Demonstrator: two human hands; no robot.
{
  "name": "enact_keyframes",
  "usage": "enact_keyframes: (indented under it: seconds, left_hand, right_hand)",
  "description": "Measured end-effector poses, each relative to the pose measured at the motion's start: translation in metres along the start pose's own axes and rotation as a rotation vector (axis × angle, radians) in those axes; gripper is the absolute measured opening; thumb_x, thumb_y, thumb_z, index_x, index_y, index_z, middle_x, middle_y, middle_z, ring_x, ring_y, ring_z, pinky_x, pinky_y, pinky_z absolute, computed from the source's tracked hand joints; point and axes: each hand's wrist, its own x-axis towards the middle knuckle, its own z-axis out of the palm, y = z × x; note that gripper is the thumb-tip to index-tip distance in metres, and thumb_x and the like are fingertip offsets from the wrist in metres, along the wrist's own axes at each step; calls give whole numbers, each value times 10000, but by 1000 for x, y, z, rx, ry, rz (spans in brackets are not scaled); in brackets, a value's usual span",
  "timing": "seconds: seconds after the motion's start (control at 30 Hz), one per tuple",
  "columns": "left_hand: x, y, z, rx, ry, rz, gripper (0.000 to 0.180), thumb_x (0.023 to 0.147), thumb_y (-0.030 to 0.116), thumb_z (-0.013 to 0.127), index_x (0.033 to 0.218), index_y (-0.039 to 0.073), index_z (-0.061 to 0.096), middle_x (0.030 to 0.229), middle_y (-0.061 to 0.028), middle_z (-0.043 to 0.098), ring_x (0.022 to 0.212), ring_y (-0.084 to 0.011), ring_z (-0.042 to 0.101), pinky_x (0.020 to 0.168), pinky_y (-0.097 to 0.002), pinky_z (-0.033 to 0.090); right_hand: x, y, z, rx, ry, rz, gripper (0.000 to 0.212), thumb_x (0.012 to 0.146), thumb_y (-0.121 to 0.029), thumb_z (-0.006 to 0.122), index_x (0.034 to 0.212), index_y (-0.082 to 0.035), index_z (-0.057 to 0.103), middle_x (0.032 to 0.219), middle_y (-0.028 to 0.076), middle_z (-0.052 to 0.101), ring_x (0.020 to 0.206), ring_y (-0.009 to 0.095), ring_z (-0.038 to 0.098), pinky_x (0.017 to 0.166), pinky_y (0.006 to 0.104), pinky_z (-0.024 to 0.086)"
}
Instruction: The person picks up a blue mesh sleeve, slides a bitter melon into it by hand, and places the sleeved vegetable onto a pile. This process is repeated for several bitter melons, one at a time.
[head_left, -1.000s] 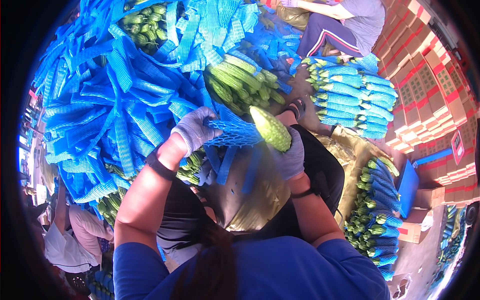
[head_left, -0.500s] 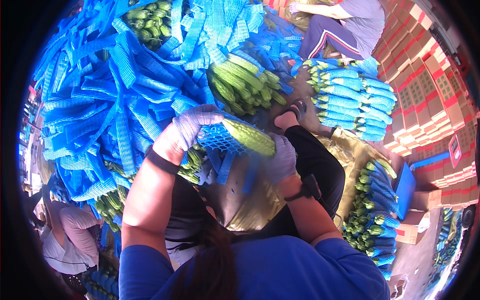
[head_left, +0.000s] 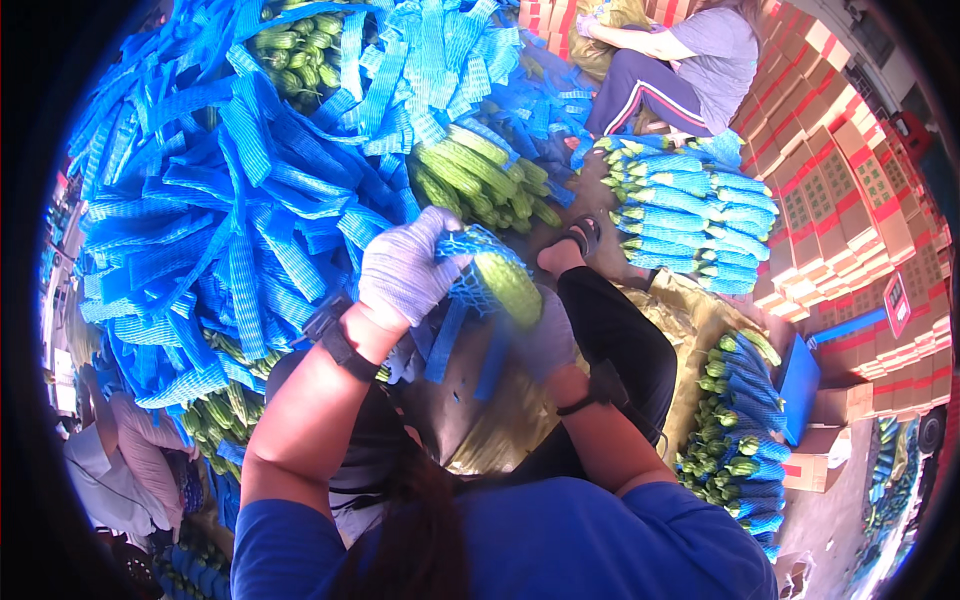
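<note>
Between my two gloved hands is a pale green bitter melon (head_left: 512, 290), tilted with its far end up to the left. A blue foam net sleeve (head_left: 468, 248) wraps that far end. My left hand (head_left: 408, 268) is closed on the sleeve's edge, knuckles up. My right hand (head_left: 550, 345), smeared by motion, is at the melon's near end, its fingers mostly hidden, and appears to grip it. Beyond my hands lies a pile of bare bitter melons (head_left: 475, 175). At my left is a large heap of loose blue net sleeves (head_left: 230, 210).
Sleeved melons lie in rows (head_left: 690, 215) ahead right, and another stack (head_left: 740, 440) stands beside my right leg on yellow sheeting (head_left: 690, 350). Stacked cartons (head_left: 840, 220) line the right. A co-worker (head_left: 670, 70) sits at the far right; another person (head_left: 130, 450) is at lower left.
My left hand has rolled over and moved slightly right and down. The sleeve, loosely stretched below the melon before, now surrounds its far end. My right hand has shifted a little left.
</note>
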Motion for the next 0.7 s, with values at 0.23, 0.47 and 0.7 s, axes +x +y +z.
enact_keyframes:
  seconds: [0.23, 0.47, 0.7]
  left_hand:
    - [7, -40, 9, 313, 36, -154, 224, 743, 79, 737, 917, 100, 599, 710, -98, 633, 620, -233, 632, 588, -336, 481]
    - [-6, -21, 19, -67, 132, -229, 181, 823, 221, 714, 914, 121, 594, 717, -153, 640, 691, -346, 644, 618, -408, 485]
    - [-10, 10, 21, 125, 106, 95, 166, 787, 97, 661, 951, 103, 641, 785, -152, 664, 733, -359, 656, 635, -410, 512]
  right_hand:
    - [3, 1, -5, -274, 21, -202, 495, 749, -260, 726, 1168, -42, 579, 1080, 187, 621, 992, 385, 597, 844, 477, 476]
    - [4, -3, -3, -334, 5, -169, 558, 766, -358, 733, 1177, -19, 567, 1077, 196, 624, 1000, 396, 597, 850, 485, 475]
    - [1, -5, -5, -250, 49, -73, 457, 726, -198, 716, 1150, -82, 593, 1022, 169, 609, 946, 390, 578, 809, 492, 455]
